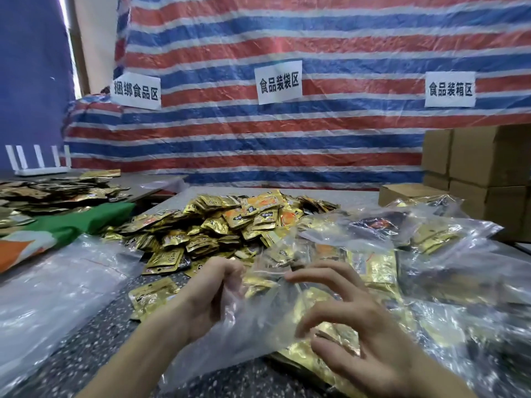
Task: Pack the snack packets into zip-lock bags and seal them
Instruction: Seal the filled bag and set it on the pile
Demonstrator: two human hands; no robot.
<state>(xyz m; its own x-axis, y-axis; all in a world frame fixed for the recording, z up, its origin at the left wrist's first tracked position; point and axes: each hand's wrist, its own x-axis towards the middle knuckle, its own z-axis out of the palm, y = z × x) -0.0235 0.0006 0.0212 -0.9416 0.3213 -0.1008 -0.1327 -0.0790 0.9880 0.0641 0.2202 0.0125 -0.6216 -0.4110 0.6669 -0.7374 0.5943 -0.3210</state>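
Note:
A clear zip-lock bag (258, 320) holding gold snack packets lies on the speckled table (86, 349) in front of me. My left hand (209, 294) grips the bag's left side near its mouth, fingers curled into the plastic. My right hand (353, 323) hovers over the bag with fingers spread and loosely bent, fingertips touching the plastic. A large heap of gold and orange snack packets (224, 222) sits just beyond the hands. Filled zip-lock bags (431, 254) are piled at the right. One loose gold packet (152, 294) lies left of my left wrist.
Empty clear bags (57, 282) lie at the left beside a green and orange bag (66, 225). More packets (48, 193) cover a table at far left. Cardboard boxes (482, 173) stand at the right. A striped tarp (258, 133) with paper signs hangs behind.

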